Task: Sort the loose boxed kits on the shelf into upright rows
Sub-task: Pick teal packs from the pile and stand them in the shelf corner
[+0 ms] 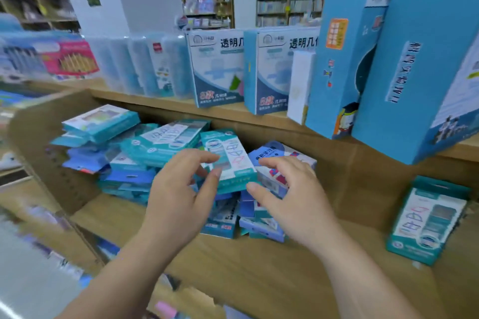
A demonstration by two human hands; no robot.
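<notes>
The step in hand looks like picking one kit off the heap. Both hands close in on a teal kit [229,160] that lies flat and slanted on top of the pile [129,160] of loose boxes in the middle of the wooden shelf [259,267]. The left hand [181,189] has thumb and forefinger against the kit's left edge; through the blur it cannot be told whether that grip already pinches the box or only touches it. The right hand [287,194] is spread and half curled, its thumb tip at the kit's lower right corner, holding nothing. The next move probably calls for a firm pinch on both long edges, a lift clear of the boxes beneath, and a turn to upright. A standing kit [427,220] of the same print leans at the far right of the shelf, well apart from the pile, and seems the start of a row. The teal kit is a slim carton with a white face and drawn shapes, likely light and stiff.
</notes>
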